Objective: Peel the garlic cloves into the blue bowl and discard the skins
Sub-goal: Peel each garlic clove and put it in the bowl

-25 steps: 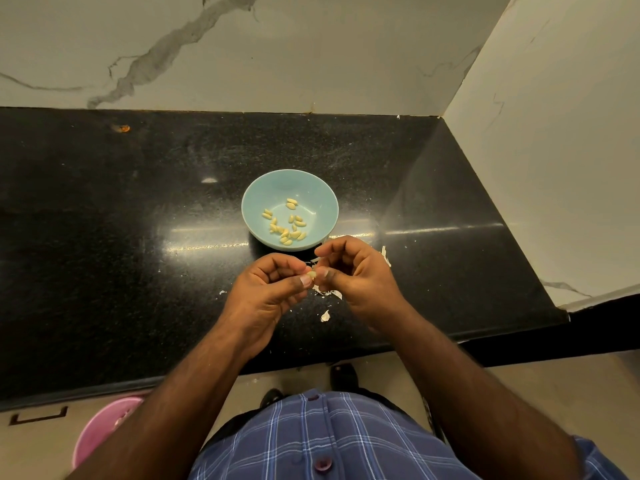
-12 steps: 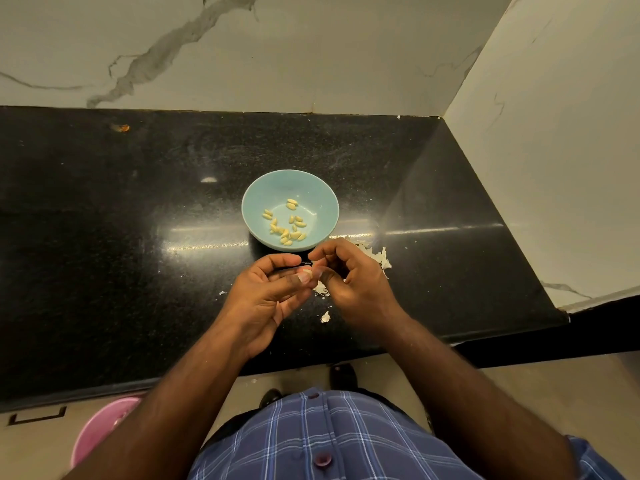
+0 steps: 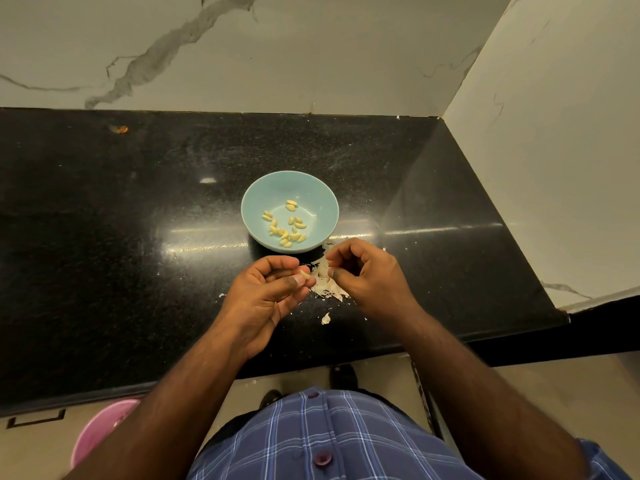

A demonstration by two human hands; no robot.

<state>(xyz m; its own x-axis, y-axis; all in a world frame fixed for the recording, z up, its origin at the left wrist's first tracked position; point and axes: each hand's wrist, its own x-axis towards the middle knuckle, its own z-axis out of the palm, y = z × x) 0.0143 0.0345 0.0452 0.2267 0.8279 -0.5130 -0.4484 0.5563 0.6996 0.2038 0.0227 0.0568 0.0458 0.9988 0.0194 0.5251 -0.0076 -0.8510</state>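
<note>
A black speckled bench (image 3: 104,254) meets marble walls in a corner. The blue bowl (image 3: 315,188) holds peeled cloves. The left hand (image 3: 266,292) pinches a garlic clove (image 3: 304,274), tip pointing up-left. Whether the right hand (image 3: 367,275), fingers curled, grips skins (image 3: 323,284) is unclear.

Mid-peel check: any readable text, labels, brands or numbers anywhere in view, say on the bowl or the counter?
None. The blue bowl, the black countertop, the marble wall, the pink bucket and the checked shirt carry no visible text.
</note>
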